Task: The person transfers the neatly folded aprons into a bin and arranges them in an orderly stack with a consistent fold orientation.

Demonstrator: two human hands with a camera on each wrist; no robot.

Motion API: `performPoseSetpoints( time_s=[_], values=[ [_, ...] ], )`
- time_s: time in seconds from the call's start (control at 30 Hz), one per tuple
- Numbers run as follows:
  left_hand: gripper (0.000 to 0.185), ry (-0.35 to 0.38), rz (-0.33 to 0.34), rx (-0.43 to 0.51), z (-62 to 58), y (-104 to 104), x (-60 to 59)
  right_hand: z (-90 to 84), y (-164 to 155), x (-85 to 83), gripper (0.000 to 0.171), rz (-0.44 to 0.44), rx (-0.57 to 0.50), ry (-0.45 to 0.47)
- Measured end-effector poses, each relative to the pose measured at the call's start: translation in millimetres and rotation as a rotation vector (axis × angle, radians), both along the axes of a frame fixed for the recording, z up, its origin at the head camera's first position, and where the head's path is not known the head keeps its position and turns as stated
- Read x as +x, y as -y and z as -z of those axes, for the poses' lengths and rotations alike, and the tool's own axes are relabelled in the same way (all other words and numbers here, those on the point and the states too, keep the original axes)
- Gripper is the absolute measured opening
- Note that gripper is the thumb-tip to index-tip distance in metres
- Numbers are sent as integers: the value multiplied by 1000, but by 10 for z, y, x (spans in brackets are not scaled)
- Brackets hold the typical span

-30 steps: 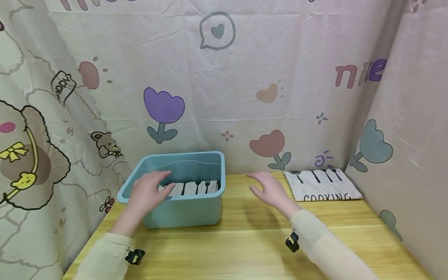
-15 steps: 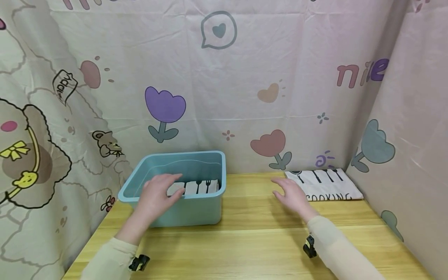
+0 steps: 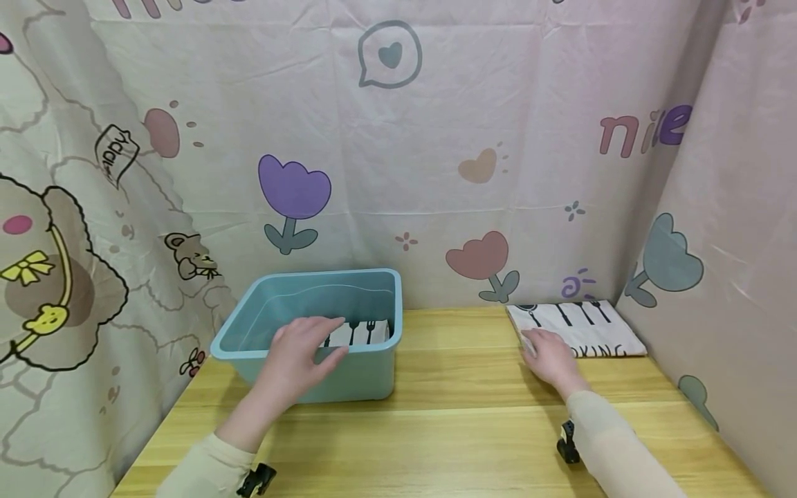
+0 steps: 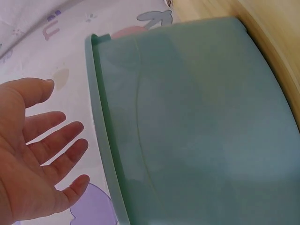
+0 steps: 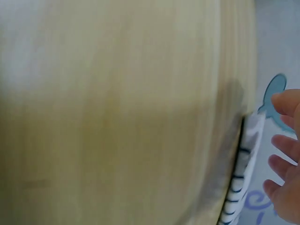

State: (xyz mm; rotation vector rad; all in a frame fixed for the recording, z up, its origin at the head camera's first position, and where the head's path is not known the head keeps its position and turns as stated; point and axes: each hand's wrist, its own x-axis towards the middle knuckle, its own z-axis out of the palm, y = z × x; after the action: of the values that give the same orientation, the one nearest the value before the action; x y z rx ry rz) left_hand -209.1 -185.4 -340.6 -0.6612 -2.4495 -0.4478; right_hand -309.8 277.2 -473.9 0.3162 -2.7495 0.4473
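Observation:
A folded white cloth [image 3: 585,325] printed with black utensils and lettering lies at the back right of the table. My right hand [image 3: 551,360] is at its near left corner, fingers relaxed; in the right wrist view the fingers [image 5: 283,166] are spread beside the cloth [image 5: 241,178] and grip nothing. My left hand [image 3: 299,356] hovers in front of the blue-green plastic bin [image 3: 367,377], covering part of its near rim. The left wrist view shows its fingers [image 4: 56,145] loosely spread, apart from the bin wall [image 4: 197,112]. Inside the bin sits another white cloth [image 3: 358,334] with black utensil prints, partly hidden.
The light wooden table [image 3: 448,443] carries the bin at left and the cloth at right. A printed white curtain [image 3: 398,152] hangs behind the table and along both sides.
My right hand has moved right to the folded cloth's near left corner. The left hand has drifted right and slightly down along the bin's front. Bin and cloths have stayed put.

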Motion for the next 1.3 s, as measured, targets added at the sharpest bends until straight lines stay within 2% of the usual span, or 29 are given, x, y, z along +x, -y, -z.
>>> performPoseSetpoints(
  time_s=[0.17,0.33,0.5,0.63,0.97,1.3],
  values=[
    [44,-67,59,24,25,-78,49,69,-131,8,51,30,31,71],
    [46,-89,104,45,67,-154,86,96,-225,15,54,33,66,124],
    [46,-131,164,62,118,-231,75,83,-255,32,49,39,90,204],
    [46,-146,196,83,154,-302,55,67,-257,39,44,38,96,216],
    [44,-89,242,138,181,-548,29,34,-223,93,35,19,94,176],
    [43,16,329,283,245,-870,85,47,-83,188,33,-15,97,133]
  ],
)
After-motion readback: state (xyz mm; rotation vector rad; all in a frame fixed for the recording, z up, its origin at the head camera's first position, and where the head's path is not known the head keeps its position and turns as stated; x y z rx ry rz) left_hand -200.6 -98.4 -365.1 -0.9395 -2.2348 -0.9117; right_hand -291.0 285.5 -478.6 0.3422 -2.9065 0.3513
